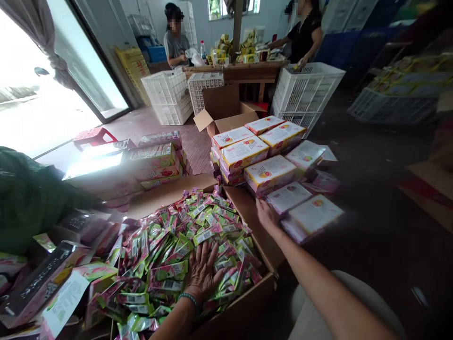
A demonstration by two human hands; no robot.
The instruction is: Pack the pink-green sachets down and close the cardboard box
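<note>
**Carton of loose foil sachets, two open hands, packed boxes beyond**

Item 1: left hand, with a beaded bracelet, lay flat with fingers spread on the green-and-pink sachets, unclenched and holding none. Item 2: the sachets, heaped loose inside an open cardboard carton. Item 3: right hand, open and grasping nothing, fingers just above the carton's right flap and near a stack of flat printed boxes. Item 4: pink retail boxes and a printed leaflet, left of the carton, below a green cloth. Item 5: stacked white-and-yellow boxes past the carton, with pink-wrapped packs to their left. Item 6: an open brown box and white plastic crates. Item 7: far off, a wooden table with a seated co-worker in a grey shirt and a standing co-worker in a black top.
</note>
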